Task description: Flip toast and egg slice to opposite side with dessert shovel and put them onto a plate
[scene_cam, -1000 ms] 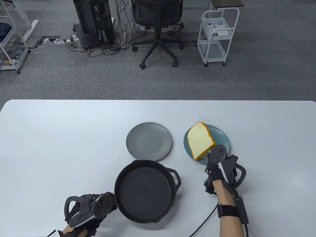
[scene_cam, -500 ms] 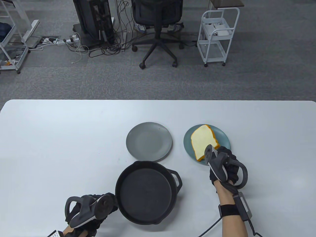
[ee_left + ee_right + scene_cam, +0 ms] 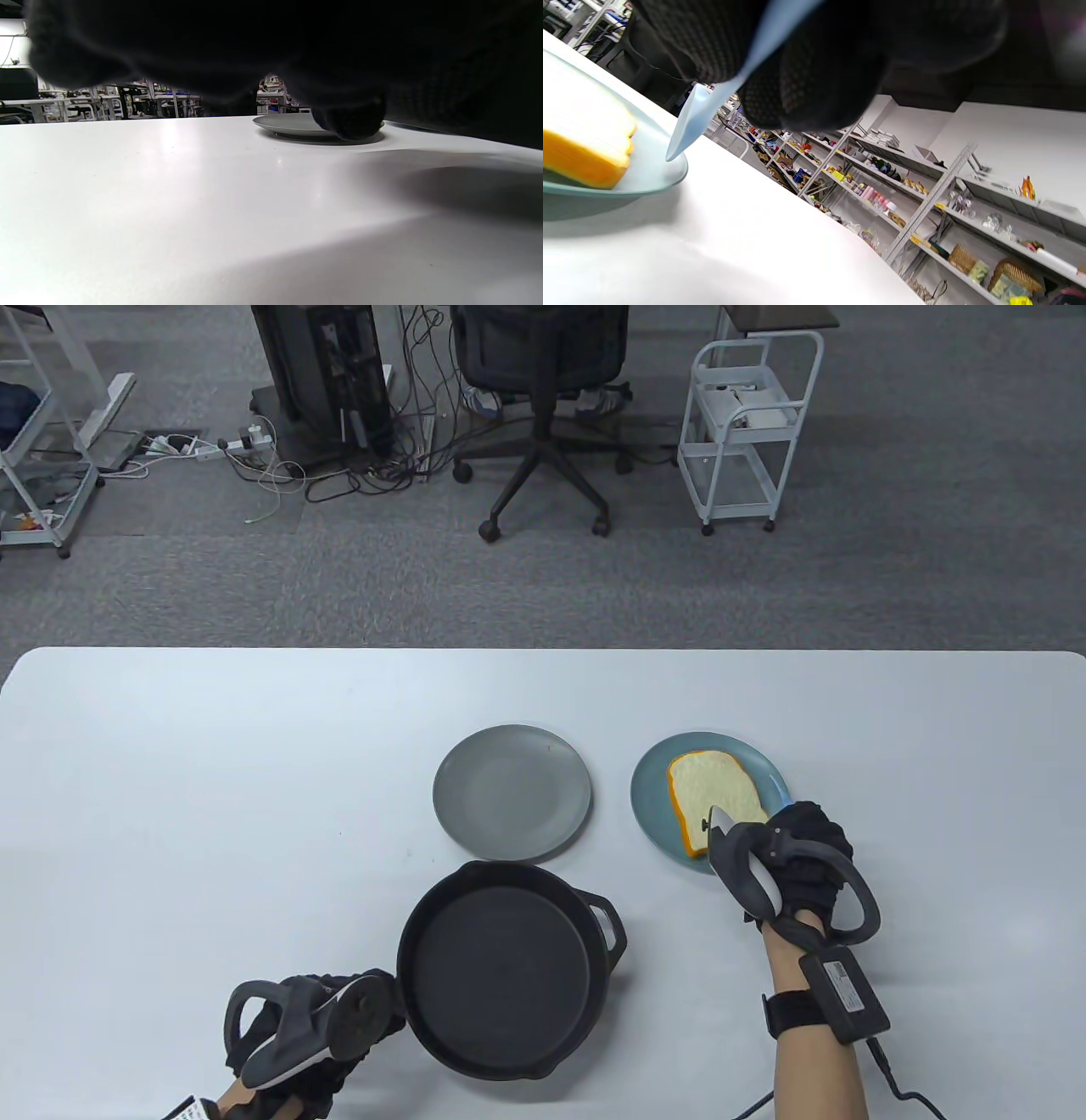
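Observation:
The toast (image 3: 711, 800) lies flat on the teal plate (image 3: 649, 780); in the right wrist view its orange crust (image 3: 581, 161) shows on that plate (image 3: 657, 173). My right hand (image 3: 793, 824) hovers at the plate's near right rim and grips the pale blue dessert shovel (image 3: 689, 127). The shovel's blade tip points down at the plate beside the toast. The black skillet (image 3: 501, 967) sits empty in front. My left hand (image 3: 318, 1027) is curled at its left side, where the long handle is hidden under it.
An empty grey plate (image 3: 512, 791) stands left of the teal one, and it also shows low in the left wrist view as the grey plate (image 3: 288, 125). The skillet's small helper handle (image 3: 609, 918) points right. Beyond the table's far edge stand an office chair (image 3: 543, 407) and a white cart (image 3: 747, 432).
The toast, held up tilted a second ago, has tipped over and now lies flat on the teal plate. My right hand has turned and drawn back to the right. The left hand has stayed put.

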Available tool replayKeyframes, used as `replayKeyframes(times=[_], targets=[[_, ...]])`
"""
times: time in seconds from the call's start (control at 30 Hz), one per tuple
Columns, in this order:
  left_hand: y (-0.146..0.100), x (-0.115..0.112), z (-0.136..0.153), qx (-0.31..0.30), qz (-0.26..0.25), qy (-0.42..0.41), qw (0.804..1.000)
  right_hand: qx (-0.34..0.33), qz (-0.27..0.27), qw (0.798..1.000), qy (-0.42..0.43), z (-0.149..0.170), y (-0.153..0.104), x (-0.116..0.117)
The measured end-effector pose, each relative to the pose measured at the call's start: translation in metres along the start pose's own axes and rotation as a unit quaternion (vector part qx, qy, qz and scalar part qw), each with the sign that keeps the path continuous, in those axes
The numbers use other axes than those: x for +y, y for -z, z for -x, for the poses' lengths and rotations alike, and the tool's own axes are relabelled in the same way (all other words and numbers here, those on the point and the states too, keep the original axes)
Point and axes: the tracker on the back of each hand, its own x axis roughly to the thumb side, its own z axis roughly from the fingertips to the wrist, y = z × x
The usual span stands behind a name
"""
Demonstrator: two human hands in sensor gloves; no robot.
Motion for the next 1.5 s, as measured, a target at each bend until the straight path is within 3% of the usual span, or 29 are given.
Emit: replayKeyframes(times=[0.3,0.5,0.7,0.97,1.1,1.3,1.5], targets=[[0.000,0.000,-0.001,-0.003,-0.003,0.000,1.000,0.030,-0.027,0.997,0.059,0.024,-0.005,0.013],[0.000,0.000,-0.001,-0.002,-0.004,-0.001,1.000,0.052,-0.052,0.986,0.148,0.042,-0.008,0.014],[0.000,0.000,-0.001,-0.002,-0.004,0.000,1.000,0.046,-0.067,0.957,0.279,0.053,-0.022,-0.004],[0.000,0.000,-0.001,-0.002,-0.003,0.002,1.000,-0.044,-0.040,0.911,0.408,0.038,-0.064,-0.050],[0.000,0.000,0.000,-0.001,-0.003,0.001,1.000,-0.102,-0.031,0.874,0.474,0.028,-0.094,-0.079],[0.001,0.000,0.001,-0.001,-0.002,0.000,1.000,-0.146,-0.039,0.820,0.552,0.020,-0.125,-0.092],[0.004,-0.003,0.005,0.003,-0.011,-0.001,1.000,-0.161,-0.040,0.821,0.547,0.019,-0.133,-0.088]])
